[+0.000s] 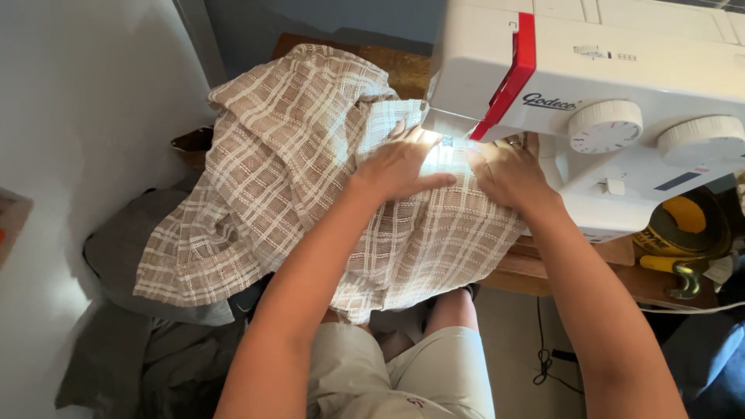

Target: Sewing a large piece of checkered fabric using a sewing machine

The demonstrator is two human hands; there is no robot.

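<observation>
A brown and white checked cloth (pixel 287 171) lies over the wooden table and hangs off its front and left side. My left hand (pixel 400 164) rests flat on the cloth, fingers spread, just left of the lit needle area. My right hand (pixel 508 174) presses flat on the cloth to the right of that spot, partly under the arm of the white sewing machine (pixel 621 85) with a red stripe. The needle itself is hidden by the machine's head and the glare of its lamp.
A wooden table (pixel 535 268) carries the machine. A yellow and black roll of strap (pixel 687 225) and a metal hook (pixel 683 279) lie at the right. Grey fabric (pixel 124 256) is heaped at the left beside a pale wall. A black cable (pixel 543 361) lies on the floor.
</observation>
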